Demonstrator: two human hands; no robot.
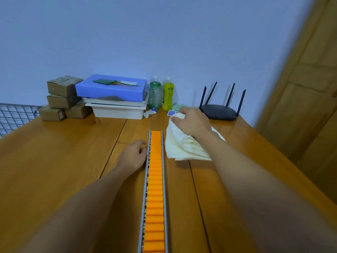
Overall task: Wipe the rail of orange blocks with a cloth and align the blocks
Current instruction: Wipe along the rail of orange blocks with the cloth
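Wiping seems not yet begun: down the middle of the desk [63,152] runs the rail [146,181] of orange blocks [155,189], fairly even already, and the cloth [182,147] lies just right of it, bunched in the right hand [193,123], fingers curled round it. The left hand [134,154] rests against the rail's left edge — gripping or not, I cannot tell. Glossy wood; blue wall [164,33], boxes [63,88], router [218,112] behind

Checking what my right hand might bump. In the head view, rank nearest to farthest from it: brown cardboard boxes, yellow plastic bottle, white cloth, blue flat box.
1. White cloth, gripped by the right hand.
2. Yellow plastic bottle, behind it, leftward.
3. Blue flat box, farther left.
4. Brown cardboard boxes, far left.
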